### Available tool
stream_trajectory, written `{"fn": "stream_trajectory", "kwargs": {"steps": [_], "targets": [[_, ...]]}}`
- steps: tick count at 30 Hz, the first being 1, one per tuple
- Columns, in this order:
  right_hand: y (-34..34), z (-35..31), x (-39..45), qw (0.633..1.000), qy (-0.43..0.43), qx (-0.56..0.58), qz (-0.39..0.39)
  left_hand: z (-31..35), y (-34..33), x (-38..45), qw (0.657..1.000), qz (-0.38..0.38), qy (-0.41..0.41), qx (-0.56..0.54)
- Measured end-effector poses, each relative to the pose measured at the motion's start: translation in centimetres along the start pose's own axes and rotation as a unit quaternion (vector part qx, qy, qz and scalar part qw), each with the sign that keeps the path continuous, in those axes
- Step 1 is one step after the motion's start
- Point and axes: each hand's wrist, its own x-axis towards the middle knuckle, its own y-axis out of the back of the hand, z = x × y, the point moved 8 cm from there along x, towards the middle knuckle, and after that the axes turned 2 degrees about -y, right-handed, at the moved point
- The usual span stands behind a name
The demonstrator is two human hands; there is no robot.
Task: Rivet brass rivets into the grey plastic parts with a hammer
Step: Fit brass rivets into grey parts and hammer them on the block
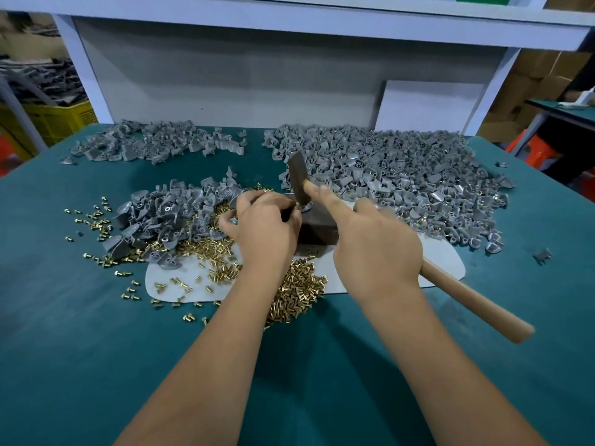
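Head view: green desk (96, 365) carries grey plastic parts (402, 175) heaped toward its far right corner, brass rivets (296, 284) mid-desk. Right hand (376, 252) grips the hammer (297, 181); left hand (264, 223) pinches one part on the block (317, 225).

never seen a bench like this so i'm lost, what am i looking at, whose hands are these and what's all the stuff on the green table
One picture, from a camera on the worker's head, looking down at their own bare hands. The right hand grips a wooden-handled hammer, its head down on a dark metal block. The left hand holds a small part there; it is mostly hidden. On the green table lie piles of grey plastic parts and loose brass rivets, some on a white sheet.
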Motion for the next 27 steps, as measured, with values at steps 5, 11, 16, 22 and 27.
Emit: {"fn": "stream_trajectory", "kwargs": {"steps": [5,11,16,22,27], "targets": [[0.4,-0.1,0.0,0.999,-0.023,0.022,0.005,0.1,0.2,-0.1,1.000,0.021,0.001,-0.007],[1.8,1.6,1.5,0.992,-0.082,0.089,0.035,0.0,0.3,-0.1,1.000,0.014,0.009,-0.005],[1.3,0.9,2.4,0.997,-0.012,0.081,-0.008,0.0,0.1,0.0,1.000,0.006,0.007,-0.004],[1.5,0.5,2.2,0.997,-0.022,0.079,0.008,0.0,0.5,-0.2,0.999,0.038,0.019,-0.022],[1.3,0.8,2.3,0.998,-0.031,0.058,-0.008,0.0,0.3,-0.2,1.000,0.020,0.013,-0.018]]}}
